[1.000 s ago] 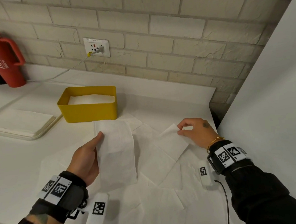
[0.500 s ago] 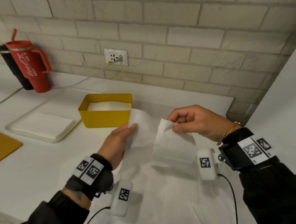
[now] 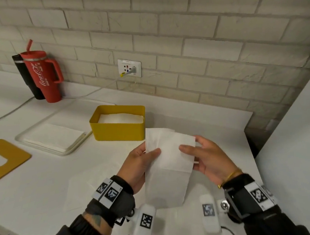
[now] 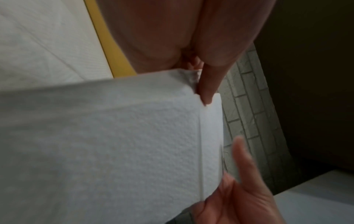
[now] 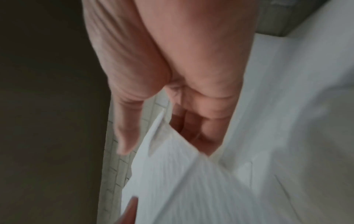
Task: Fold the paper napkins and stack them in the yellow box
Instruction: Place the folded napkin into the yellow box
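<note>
- I have both hands up over the counter (image 3: 45,180) with 1 paper napkin (image 3: 169,164) held between them, clear of the surface.
- My left hand (image 3: 141,164) pinches the napkin's left edge: the thumb lies on the face toward me and the fingers are behind the sheet, out of sight in the head view. The left wrist view shows a fingertip (image 4: 207,94) pressed at the napkin's (image 4: 114,144) top corner.
- My right hand (image 3: 206,157) pinches the right edge the same way, thumb in front, fingers curled behind. In the right wrist view the fingers (image 5: 193,128) sit tucked into an open fold of the paper (image 5: 191,189).
- The upper part looks doubled over, with a fold edge running across just below my thumbs; a single layer hangs down toward my wrists.
- The napkin's long axis runs from my wrists away toward the wall, so it hangs lengthwise between the 2 hands.
- The yellow box (image 3: 118,127) stands ahead and slightly left of the napkin, near its top-left corner. It already holds a white stack (image 3: 121,118) close to the rim.
- I judge the left hand nearer the box, so the carry forward and left falls more naturally to it.
- The box's long side runs left to right, so I judge the napkin needs another fold or a turn to match.
- Loose napkins (image 3: 93,186) lie on the counter below my hands.
</note>
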### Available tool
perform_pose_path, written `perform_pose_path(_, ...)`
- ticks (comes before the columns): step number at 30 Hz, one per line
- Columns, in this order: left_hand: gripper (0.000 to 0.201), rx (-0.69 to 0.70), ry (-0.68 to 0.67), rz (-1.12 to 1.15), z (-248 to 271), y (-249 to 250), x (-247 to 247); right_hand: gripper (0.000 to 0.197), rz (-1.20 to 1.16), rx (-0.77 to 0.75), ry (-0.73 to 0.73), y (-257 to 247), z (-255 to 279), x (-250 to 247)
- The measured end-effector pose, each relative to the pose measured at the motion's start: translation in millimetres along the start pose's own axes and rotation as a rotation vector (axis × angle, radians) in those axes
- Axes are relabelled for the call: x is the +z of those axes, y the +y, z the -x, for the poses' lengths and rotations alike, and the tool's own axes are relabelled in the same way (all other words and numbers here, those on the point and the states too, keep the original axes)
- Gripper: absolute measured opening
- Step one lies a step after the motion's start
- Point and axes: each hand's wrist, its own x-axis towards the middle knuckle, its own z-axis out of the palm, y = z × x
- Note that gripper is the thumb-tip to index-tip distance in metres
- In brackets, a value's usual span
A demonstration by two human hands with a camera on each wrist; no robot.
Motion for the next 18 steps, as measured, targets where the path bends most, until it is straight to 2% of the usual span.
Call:
perform_pose_path(4,0.029,-0.009,0.058,0.104,1.5,1.1,2.7,0.028,-0.119,-0.031,0.111,18.2,0.6,5.9)
perform_pose_path(5,0.031,-0.024,0.088,0.14,1.5,1.5,3.1,0.027,-0.145,-0.062,0.105,17.4,0.7,5.2)
perform_pose_path(8,0.038,-0.074,0.12,0.182,0.5,2.3,0.4,0.035,-0.225,-0.139,-0.036,4.4,6.0,2.6)
perform_pose_path(11,0.041,-0.088,0.09,0.161,0.1,1.6,2.4,0.04,-0.227,-0.132,-0.162,-4.8,7.1,9.9)
perform_pose_path(13,0.044,-0.085,0.045,0.166,1.4,-0.4,4.9,0.036,-0.141,-0.109,-0.121,-2.0,2.8,19.8)
perform_pose_path(15,0.053,-0.089,0.0,0.17,2.6,-2.2,4.7,0.024,-0.061,-0.096,-0.012,3.1,-1.4,28.0)
perform_pose_path(18,0.054,-0.087,-0.015,0.151,3.6,-4.1,0.2,0.016,-0.042,-0.075,0.074,6.7,-2.9,32.8)
